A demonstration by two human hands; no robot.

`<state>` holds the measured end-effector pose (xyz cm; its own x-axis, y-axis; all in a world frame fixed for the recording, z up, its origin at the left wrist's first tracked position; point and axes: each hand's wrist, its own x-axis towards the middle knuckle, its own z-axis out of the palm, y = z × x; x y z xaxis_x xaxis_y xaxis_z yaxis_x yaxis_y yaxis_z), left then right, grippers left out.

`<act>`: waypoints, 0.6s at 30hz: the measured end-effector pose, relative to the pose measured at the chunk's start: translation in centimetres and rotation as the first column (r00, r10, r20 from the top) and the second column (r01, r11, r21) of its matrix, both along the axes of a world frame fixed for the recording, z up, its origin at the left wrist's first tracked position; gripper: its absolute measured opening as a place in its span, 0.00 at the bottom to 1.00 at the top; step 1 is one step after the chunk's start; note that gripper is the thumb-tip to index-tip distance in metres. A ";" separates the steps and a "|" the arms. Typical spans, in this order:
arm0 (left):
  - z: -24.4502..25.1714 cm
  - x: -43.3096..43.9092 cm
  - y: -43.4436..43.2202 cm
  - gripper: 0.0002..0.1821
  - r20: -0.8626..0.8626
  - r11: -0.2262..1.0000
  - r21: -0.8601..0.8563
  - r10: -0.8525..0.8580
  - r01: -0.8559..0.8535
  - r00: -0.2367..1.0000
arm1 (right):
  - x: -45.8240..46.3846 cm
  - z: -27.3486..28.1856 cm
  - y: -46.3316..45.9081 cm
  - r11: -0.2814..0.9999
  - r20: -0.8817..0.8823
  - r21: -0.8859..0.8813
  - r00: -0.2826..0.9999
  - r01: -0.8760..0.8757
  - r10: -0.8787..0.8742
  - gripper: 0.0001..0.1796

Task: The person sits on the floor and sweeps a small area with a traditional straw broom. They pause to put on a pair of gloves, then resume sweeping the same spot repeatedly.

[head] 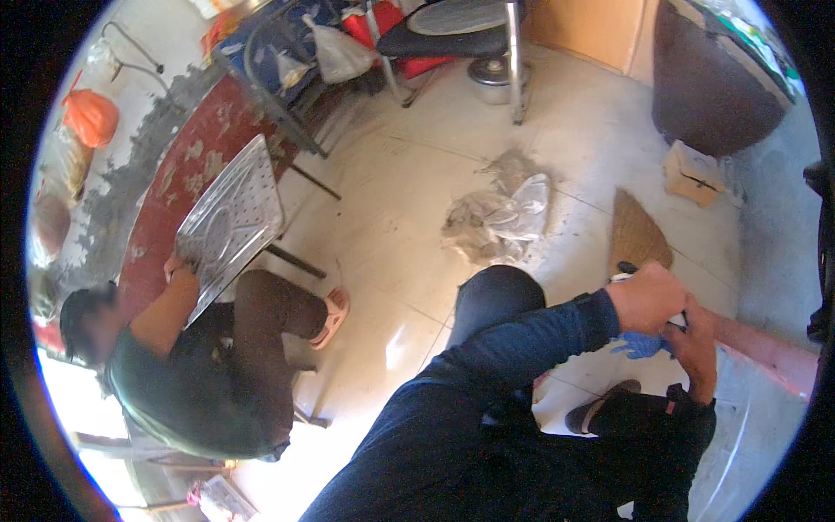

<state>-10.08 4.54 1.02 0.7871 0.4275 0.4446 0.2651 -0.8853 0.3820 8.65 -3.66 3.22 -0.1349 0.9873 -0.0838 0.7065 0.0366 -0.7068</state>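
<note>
My left hand reaches across from a dark blue sleeve and is closed, with a small white item with a dark end showing at its far side. Against it is my right hand, fingers curled round a small white and dark object. The two hands hide most of what they hold. Blue material, perhaps a glove or cloth, shows beneath them. A tan, woven-looking wedge shape, perhaps a broom head or mat, lies beyond my left hand; whether they touch I cannot tell.
A pink ledge runs beside my right hand. Crumpled plastic sheeting lies amid dirt on the floor. A seated person holds a perforated metal tray at left. A cardboard box, a chair and a lidded pot stand farther off.
</note>
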 end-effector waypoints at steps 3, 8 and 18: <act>0.2 -0.3 0.1 0.12 -0.057 0.999 -0.018 0.026 -0.027 0.998 | 0.0 0.5 -0.1 1.000 -0.056 0.022 0.998 -0.001 0.002 0.24; 0.3 0.0 0.7 0.18 -0.179 0.999 0.020 0.031 -0.028 0.983 | 0.8 -0.3 0.2 0.976 -0.036 0.212 0.997 -0.053 0.062 0.23; 1.3 0.9 0.6 0.15 -0.258 0.999 0.021 0.036 -0.031 0.965 | 2.0 -2.0 0.2 0.944 0.156 0.314 0.986 -0.104 0.057 0.15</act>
